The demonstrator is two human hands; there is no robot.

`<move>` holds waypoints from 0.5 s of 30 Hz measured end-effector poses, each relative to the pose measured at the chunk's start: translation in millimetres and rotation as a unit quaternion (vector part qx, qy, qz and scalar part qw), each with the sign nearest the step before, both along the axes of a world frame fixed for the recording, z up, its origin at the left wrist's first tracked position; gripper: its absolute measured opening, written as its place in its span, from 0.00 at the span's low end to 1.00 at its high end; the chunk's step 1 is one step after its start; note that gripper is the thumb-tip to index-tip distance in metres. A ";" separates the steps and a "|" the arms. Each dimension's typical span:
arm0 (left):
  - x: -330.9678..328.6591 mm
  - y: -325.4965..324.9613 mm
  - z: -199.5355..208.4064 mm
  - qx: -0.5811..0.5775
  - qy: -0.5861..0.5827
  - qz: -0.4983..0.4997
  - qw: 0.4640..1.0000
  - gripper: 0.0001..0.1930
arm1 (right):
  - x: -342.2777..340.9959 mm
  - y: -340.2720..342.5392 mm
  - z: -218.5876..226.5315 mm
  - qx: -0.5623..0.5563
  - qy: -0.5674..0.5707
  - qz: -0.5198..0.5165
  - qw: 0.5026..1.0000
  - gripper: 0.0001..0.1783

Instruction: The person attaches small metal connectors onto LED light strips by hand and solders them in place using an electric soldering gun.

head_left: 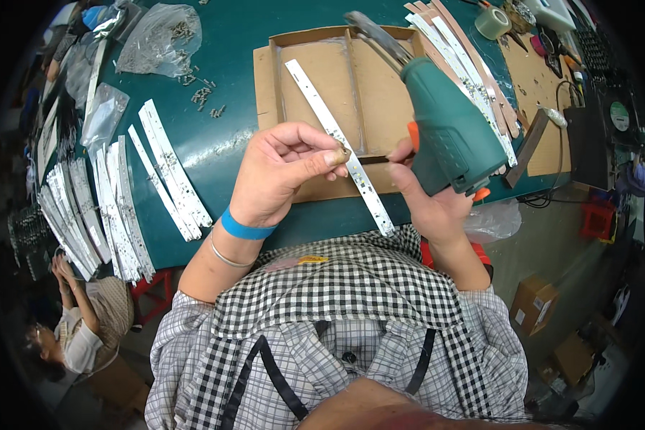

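Observation:
My left hand (pixel 290 161) is closed around a long, narrow white circuit board strip (pixel 369 193) dotted with small components. Its thumb and fingertips pinch near the strip's middle, with a small brownish bit showing at the thumb tip. The strip slants over a shallow cardboard tray (pixel 265 89) with a divider. In my right hand (pixel 437 211) is a green pistol-shaped power tool (pixel 451 118) with an orange trigger, its long front end pointing away and up-left, blurred. My right index finger and thumb show beside its handle, close to the strip.
Bundles of similar white strips (pixel 168 172) lie on the green table at left, with more strips (pixel 455 57) at right. A clear bag (pixel 161 39) and loose small metal parts (pixel 202 93) are at far left. A tape roll (pixel 492 24) stands at far right. Another person (pixel 86 322) sits at lower left.

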State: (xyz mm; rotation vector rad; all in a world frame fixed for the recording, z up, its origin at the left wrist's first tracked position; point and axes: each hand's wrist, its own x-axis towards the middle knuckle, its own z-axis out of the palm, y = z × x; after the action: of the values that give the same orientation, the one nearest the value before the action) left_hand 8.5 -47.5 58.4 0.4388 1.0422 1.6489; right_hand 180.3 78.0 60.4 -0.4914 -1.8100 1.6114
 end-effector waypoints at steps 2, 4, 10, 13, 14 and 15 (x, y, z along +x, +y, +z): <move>2.9 1.6 -4.2 0.021 -0.031 -0.009 0.999 0.06 | -13.2 0.8 5.3 -0.045 0.062 0.028 0.997 0.14; 3.0 3.7 -5.8 0.017 -0.023 -0.021 0.999 0.06 | -16.9 -0.7 5.5 -0.075 0.060 0.028 0.995 0.15; 7.1 10.7 -0.7 -0.011 0.053 -0.031 0.998 0.06 | -23.0 -2.0 -9.1 -0.060 0.016 0.045 0.997 0.27; 5.4 10.9 -2.1 -0.012 0.107 -0.034 0.994 0.07 | -23.0 3.3 -5.6 -0.019 0.037 0.004 0.999 0.28; 4.3 10.1 -2.9 -0.011 0.084 -0.030 0.996 0.07 | -23.6 4.6 -2.8 -0.021 0.037 0.005 0.999 0.28; 2.7 10.1 -2.9 -0.012 0.083 -0.030 0.996 0.07 | -23.7 6.0 -0.5 -0.024 0.024 -0.006 0.999 0.29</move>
State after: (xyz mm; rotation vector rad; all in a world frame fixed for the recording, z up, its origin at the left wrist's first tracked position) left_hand 11.2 -37.4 55.6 0.5947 1.1587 1.5658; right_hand 156.5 83.9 59.9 -0.4791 -1.7336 1.6478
